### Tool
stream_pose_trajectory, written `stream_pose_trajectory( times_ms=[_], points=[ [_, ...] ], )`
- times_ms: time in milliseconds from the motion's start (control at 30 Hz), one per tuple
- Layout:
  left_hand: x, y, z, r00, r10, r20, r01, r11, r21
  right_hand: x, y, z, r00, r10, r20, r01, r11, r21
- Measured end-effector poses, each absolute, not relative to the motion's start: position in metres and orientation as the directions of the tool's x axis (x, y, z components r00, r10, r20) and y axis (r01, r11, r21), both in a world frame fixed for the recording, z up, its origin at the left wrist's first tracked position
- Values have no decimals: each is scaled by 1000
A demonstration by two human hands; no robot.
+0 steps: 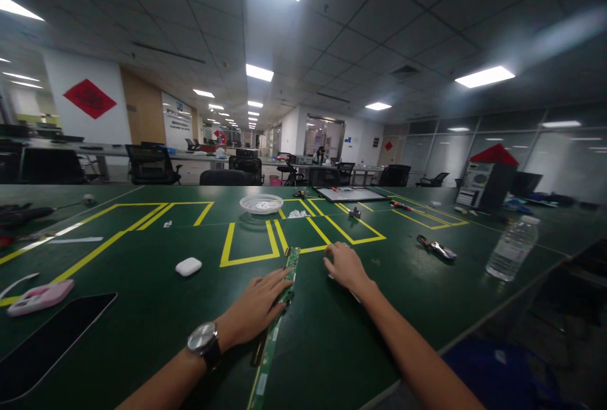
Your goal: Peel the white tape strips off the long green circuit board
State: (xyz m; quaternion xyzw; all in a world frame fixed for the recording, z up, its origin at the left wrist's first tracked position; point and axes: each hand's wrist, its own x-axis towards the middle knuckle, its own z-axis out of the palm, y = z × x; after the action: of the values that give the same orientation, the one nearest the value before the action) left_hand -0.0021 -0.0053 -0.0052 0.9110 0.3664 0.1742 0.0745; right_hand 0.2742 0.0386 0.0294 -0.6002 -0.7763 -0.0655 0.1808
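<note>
A long narrow green circuit board strip lies on the green table, running from near the front edge toward the yellow tape boxes. My left hand, with a wristwatch on the wrist, rests flat on the strip with fingers stretched out. My right hand sits just right of the strip's far end, fingers curled down onto the table over something small and pale that I cannot make out.
A white earbud case, a pink tool and a dark panel lie at left. A white basket, pliers and a water bottle stand farther off. A person sits far back among office chairs.
</note>
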Motion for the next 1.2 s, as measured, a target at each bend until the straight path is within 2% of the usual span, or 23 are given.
stream_pose_trajectory(
  times_ms=[67,133,200,300,433,500,667,1200],
  points=[
    [-2,-4,-5,683,697,221,641,-716,277,289,43,28,-34,950,310,994,65,-92],
    [-1,-5,-3,682,702,203,649,-710,273,298,45,25,15,971,238,997,4,-79],
    [1,-7,-1,667,713,216,666,-701,255,299,46,22,-43,982,186,994,61,-91],
    [5,-13,3,635,731,249,701,-681,211,288,44,18,-212,962,173,958,240,-158],
    [10,-22,6,597,750,284,723,-656,215,263,37,16,-442,866,234,830,494,-259],
    [11,-24,7,576,764,290,729,-641,240,251,33,15,-505,822,264,773,567,-286],
    [12,-24,12,560,779,281,729,-625,280,230,26,11,-491,813,312,760,576,-302],
    [7,-22,9,586,765,267,683,-643,346,222,26,8,-462,827,320,808,541,-233]
  ],
)
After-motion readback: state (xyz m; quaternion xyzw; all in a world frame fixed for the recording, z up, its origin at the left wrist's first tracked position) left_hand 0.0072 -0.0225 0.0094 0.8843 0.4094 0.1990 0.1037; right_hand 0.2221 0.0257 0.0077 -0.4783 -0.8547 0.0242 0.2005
